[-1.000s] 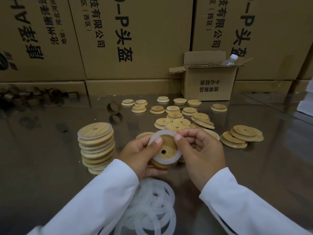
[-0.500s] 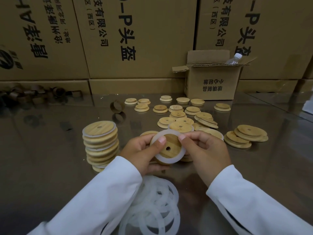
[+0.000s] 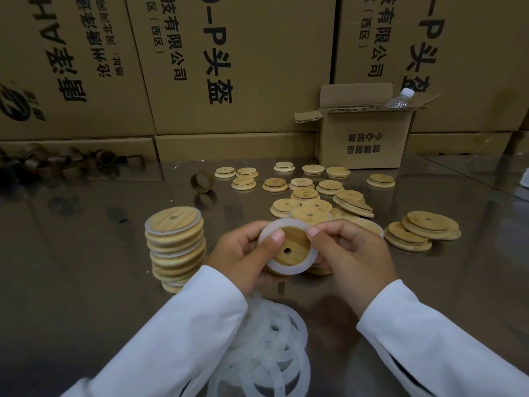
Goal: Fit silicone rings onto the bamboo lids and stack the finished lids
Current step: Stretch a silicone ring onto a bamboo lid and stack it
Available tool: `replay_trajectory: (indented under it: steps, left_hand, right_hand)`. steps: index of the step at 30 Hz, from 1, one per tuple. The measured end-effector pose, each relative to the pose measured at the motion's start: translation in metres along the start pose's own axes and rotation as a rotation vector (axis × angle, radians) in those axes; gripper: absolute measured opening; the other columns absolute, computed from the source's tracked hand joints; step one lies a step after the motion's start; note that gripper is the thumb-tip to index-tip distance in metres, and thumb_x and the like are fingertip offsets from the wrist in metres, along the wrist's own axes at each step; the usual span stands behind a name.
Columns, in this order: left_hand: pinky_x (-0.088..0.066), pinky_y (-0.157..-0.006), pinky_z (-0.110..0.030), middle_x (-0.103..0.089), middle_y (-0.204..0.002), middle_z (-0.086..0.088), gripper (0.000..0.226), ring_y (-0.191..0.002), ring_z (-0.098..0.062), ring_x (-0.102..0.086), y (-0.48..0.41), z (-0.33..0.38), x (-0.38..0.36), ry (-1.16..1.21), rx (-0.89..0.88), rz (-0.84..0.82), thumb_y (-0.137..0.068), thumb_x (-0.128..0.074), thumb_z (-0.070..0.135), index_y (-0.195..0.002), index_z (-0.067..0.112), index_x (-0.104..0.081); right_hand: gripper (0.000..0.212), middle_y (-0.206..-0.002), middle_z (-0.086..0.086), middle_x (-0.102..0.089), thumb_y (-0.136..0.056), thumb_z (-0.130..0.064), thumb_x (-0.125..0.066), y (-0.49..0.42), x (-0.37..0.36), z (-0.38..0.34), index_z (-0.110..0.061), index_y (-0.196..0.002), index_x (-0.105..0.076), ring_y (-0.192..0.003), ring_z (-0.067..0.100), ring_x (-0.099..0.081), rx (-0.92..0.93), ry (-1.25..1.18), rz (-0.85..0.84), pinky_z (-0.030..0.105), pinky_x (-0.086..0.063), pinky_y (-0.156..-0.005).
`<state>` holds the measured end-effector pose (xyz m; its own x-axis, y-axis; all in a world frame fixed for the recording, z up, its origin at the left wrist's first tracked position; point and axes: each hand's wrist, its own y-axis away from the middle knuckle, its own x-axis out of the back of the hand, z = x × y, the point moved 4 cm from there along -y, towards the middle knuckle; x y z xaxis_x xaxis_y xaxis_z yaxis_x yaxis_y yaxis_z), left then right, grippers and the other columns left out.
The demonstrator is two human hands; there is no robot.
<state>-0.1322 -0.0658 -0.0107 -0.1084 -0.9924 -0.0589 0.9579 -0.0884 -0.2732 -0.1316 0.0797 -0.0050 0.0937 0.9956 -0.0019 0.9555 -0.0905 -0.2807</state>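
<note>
Both hands hold one bamboo lid (image 3: 293, 249) with a centre hole, a white silicone ring (image 3: 286, 270) lying around its raised part. My left hand (image 3: 243, 259) grips the lid's left edge, thumb pressing on the ring. My right hand (image 3: 352, 253) grips the right edge, thumb on the ring's top. A stack of ringed lids (image 3: 175, 247) stands to the left. A heap of loose silicone rings (image 3: 266, 351) lies just in front of me. Several bare bamboo lids (image 3: 306, 193) are scattered behind my hands.
The table (image 3: 86, 253) is glossy and reflective. An open small carton (image 3: 363, 138) with a plastic bottle (image 3: 399, 100) stands at the back right. Large cartons (image 3: 229, 67) wall the back. Brown paper bands (image 3: 63, 164) lie back left, one band (image 3: 202, 181) nearer.
The ring has settled lower around the lid, and the lid has tilted a little flatter. My thumbs have shifted along the ring's upper edge.
</note>
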Motion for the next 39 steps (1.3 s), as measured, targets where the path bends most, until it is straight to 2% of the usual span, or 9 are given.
replay_trajectory:
  steps: [10,15,17,22,25,29,31,33,39]
  left_hand:
    - [-0.059,-0.068,-0.033,-0.072,-0.089,0.001,0.029,-0.087,-0.016,-0.068,0.001,0.007,0.002,-0.03,-0.088,0.058,-0.072,-0.053,0.037,-0.093,0.024,-0.066]
    - [-0.057,-0.069,-0.034,-0.073,-0.092,-0.004,0.03,-0.09,-0.022,-0.069,-0.001,0.001,0.002,0.094,-0.013,0.069,-0.07,-0.056,0.036,-0.094,0.022,-0.068]
    - [-0.057,-0.068,-0.033,-0.073,-0.092,-0.004,0.03,-0.09,-0.021,-0.069,-0.002,0.0,0.003,0.152,0.001,0.096,-0.071,-0.056,0.034,-0.095,0.021,-0.068]
    - [-0.057,-0.065,-0.031,-0.073,-0.092,-0.006,0.03,-0.088,-0.022,-0.07,-0.002,-0.001,0.001,0.242,0.036,0.082,-0.07,-0.058,0.031,-0.094,0.018,-0.068]
    - [-0.057,-0.064,-0.031,-0.073,-0.09,-0.008,0.03,-0.086,-0.024,-0.07,-0.001,-0.004,0.0,0.161,0.057,0.055,-0.067,-0.063,0.023,-0.095,0.014,-0.067]
    - [-0.057,-0.069,-0.037,-0.073,-0.084,-0.01,0.014,-0.082,-0.027,-0.068,-0.001,-0.009,0.001,0.005,0.092,0.042,-0.078,-0.063,0.006,-0.088,0.015,-0.067]
    - [-0.056,-0.072,-0.04,-0.072,-0.083,-0.013,0.011,-0.08,-0.028,-0.067,-0.001,-0.009,0.001,-0.037,0.078,0.05,-0.077,-0.063,0.011,-0.087,0.013,-0.068]
    - [-0.056,-0.067,-0.036,-0.072,-0.081,-0.011,0.01,-0.077,-0.024,-0.067,0.0,-0.006,0.002,-0.094,0.023,0.059,-0.078,-0.062,0.013,-0.086,0.014,-0.068]
    - [-0.056,-0.065,-0.031,-0.072,-0.079,-0.002,0.021,-0.076,-0.017,-0.068,-0.002,-0.002,0.006,-0.163,-0.068,0.061,-0.066,-0.062,0.029,-0.085,0.021,-0.068]
  right_hand:
    - [0.012,-0.066,-0.007,-0.065,-0.083,-0.008,-0.063,0.002,0.0,-0.012,-0.016,-0.073,-0.063,-0.064,0.0,-0.061,0.143,0.003,-0.056,0.009,-0.048,-0.06]
    - [0.008,-0.076,-0.003,-0.067,-0.08,-0.021,-0.066,0.005,0.0,-0.01,-0.026,-0.084,-0.061,-0.072,0.006,-0.063,0.147,0.064,-0.035,0.017,-0.053,-0.068]
    - [0.014,-0.076,-0.004,-0.066,-0.078,-0.026,-0.068,0.008,-0.003,-0.006,-0.029,-0.088,-0.059,-0.073,0.004,-0.063,0.129,0.07,-0.021,0.015,-0.052,-0.068]
    - [0.011,-0.073,-0.011,-0.064,-0.082,-0.02,-0.065,0.009,-0.005,-0.002,-0.026,-0.074,-0.061,-0.073,0.0,-0.058,0.134,0.094,0.085,0.008,-0.047,-0.063]
    - [0.011,-0.073,-0.011,-0.062,-0.084,-0.018,-0.062,0.005,0.0,-0.001,-0.024,-0.075,-0.061,-0.074,0.002,-0.058,0.108,0.107,0.121,0.01,-0.046,-0.061]
    - [0.01,-0.081,-0.01,-0.063,-0.085,-0.018,-0.061,0.004,0.002,0.001,-0.025,-0.077,-0.061,-0.079,0.004,-0.058,0.123,0.192,0.094,0.015,-0.046,-0.068]
    - [0.012,-0.084,-0.009,-0.062,-0.085,-0.018,-0.062,0.005,-0.002,-0.001,-0.027,-0.076,-0.06,-0.08,0.002,-0.057,0.175,0.275,0.05,0.014,-0.045,-0.072]
    - [0.013,-0.086,-0.007,-0.062,-0.084,-0.018,-0.063,0.006,-0.004,-0.001,-0.028,-0.075,-0.06,-0.081,0.004,-0.057,0.195,0.292,0.032,0.018,-0.047,-0.075]
    - [0.012,-0.074,-0.011,-0.065,-0.082,-0.021,-0.066,0.001,0.0,0.001,-0.027,-0.072,-0.063,-0.074,0.004,-0.06,0.078,0.22,0.014,0.016,-0.046,-0.067]
